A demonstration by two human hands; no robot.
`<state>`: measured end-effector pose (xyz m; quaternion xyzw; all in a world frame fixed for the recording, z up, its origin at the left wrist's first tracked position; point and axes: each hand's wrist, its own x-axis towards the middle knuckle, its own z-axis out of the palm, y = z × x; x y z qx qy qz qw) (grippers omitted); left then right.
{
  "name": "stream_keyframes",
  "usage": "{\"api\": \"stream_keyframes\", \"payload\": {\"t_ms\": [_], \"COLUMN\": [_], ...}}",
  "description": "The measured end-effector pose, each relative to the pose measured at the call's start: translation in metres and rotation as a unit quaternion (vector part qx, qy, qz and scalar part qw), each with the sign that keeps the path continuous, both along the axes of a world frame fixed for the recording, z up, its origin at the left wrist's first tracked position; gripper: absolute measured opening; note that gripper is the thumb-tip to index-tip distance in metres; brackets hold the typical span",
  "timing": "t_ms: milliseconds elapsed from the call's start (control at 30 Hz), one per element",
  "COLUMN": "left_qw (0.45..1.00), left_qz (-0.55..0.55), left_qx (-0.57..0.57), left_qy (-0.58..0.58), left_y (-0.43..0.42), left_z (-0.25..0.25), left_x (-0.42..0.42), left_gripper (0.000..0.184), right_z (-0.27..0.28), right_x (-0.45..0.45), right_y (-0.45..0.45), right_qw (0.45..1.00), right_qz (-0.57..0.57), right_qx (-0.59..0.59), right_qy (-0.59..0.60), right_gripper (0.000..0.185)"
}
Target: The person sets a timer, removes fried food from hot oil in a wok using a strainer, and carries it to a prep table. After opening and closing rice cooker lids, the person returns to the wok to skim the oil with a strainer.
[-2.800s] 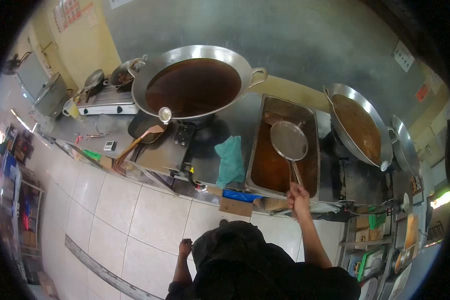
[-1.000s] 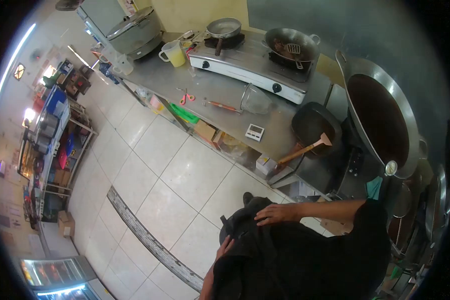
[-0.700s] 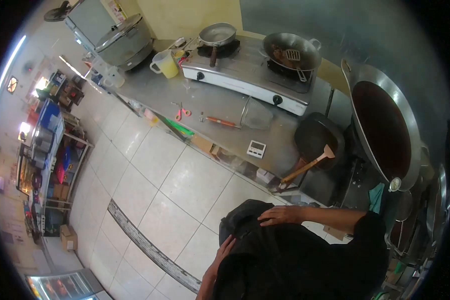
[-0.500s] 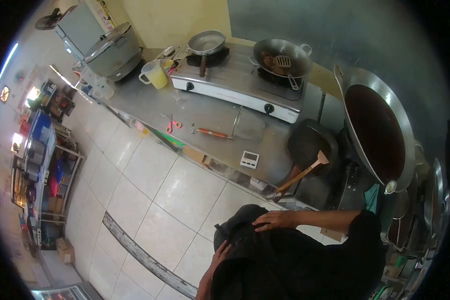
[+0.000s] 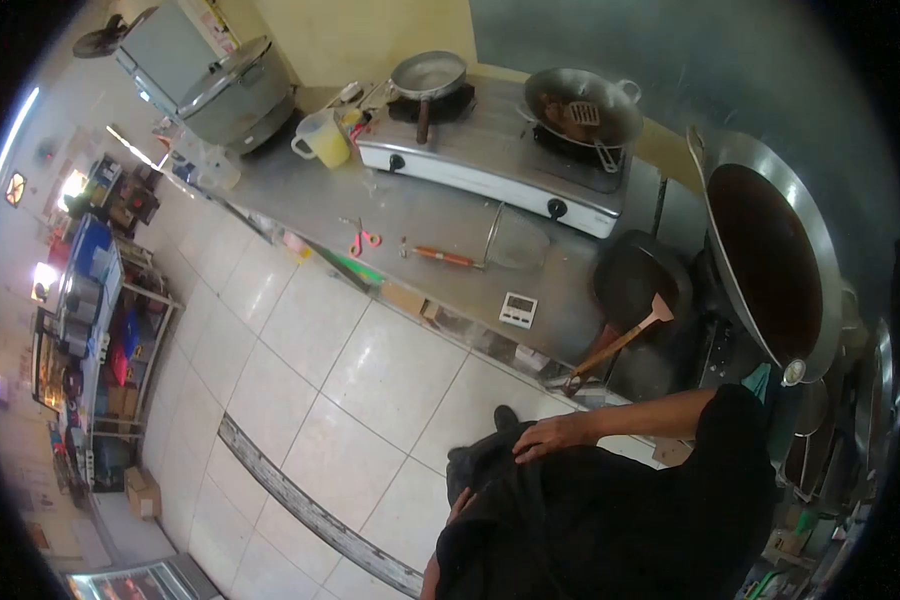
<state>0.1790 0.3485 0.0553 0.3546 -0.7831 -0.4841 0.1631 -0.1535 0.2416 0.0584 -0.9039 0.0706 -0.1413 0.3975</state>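
Note:
My right hand [image 5: 555, 435] lies on the black clothing [image 5: 610, 500] over my leg, its fingers stretched out and holding nothing. My left hand [image 5: 460, 505] rests against the other side of the clothing. Only some of its fingers show, extended; the clothing covers much of the rest. Above my right hand, a long-handled wooden spatula [image 5: 620, 345] leans across a dark square pan [image 5: 625, 275] on the steel counter [image 5: 420, 210]. Left of that sit a white digital timer [image 5: 518, 310], a mesh strainer [image 5: 520, 243] with an orange-brown handle, and pink-handled scissors [image 5: 364, 238].
A two-burner gas stove [image 5: 480, 175] carries a small frying pan [image 5: 428, 75] and a wok [image 5: 610, 115] with a slotted turner in it. On the right stands a large wok [image 5: 770, 255] of dark liquid. A yellow jug [image 5: 325, 140] and big pot [image 5: 240, 100] are farther left.
The view has shifted, so the counter and its things appear farther right. Less of my left hand shows, and a dark shoe has come into sight. My right hand stays on the clothing.

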Motion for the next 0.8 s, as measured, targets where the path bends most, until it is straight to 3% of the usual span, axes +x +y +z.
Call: {"api": "stream_keyframes", "payload": {"t_ms": [367, 467, 533, 567, 633, 667, 733, 800], "left_qw": [1.000, 1.000, 1.000, 1.000, 0.999, 0.999, 0.998, 0.997], "left_qz": [0.007, 0.008, 0.016, 0.021, 0.034, 0.040, 0.056, 0.080], "left_qx": [-0.008, -0.015, -0.016, -0.016, -0.017, -0.018, -0.016, -0.020], "left_qy": [0.002, -0.002, -0.005, -0.006, -0.007, -0.006, -0.009, -0.009], "left_y": [0.009, 0.007, 0.008, 0.010, 0.012, 0.014, 0.020, 0.034], "left_z": [-0.003, -0.002, -0.003, -0.004, -0.006, -0.007, -0.011, -0.014], "left_x": [0.008, 0.012, 0.015, 0.017, 0.022, 0.027, 0.038, 0.049], "left_gripper": [0.056, 0.056, 0.056, 0.056, 0.056, 0.056, 0.056, 0.056], "right_z": [0.010, 0.017, 0.016, 0.010, 0.004, 0.006, 0.043, 0.060], "right_x": [0.005, 0.011, 0.019, 0.027, 0.044, 0.048, 0.061, 0.077], "right_y": [0.003, 0.008, 0.024, 0.027, 0.022, 0.013, -0.005, -0.019], "right_qw": [1.000, 0.996, 0.976, 0.978, 0.927, 0.929, 0.980, 0.988], "right_qz": [-0.018, -0.014, -0.070, -0.057, -0.054, -0.043, 0.004, 0.059], "right_qx": [0.009, 0.011, 0.204, 0.199, 0.372, 0.367, 0.180, -0.024], "right_qy": [0.018, 0.084, 0.006, 0.009, -0.014, -0.010, 0.085, 0.138], "right_gripper": [0.060, 0.055, 0.048, 0.048, 0.044, 0.044, 0.044, 0.045]}}
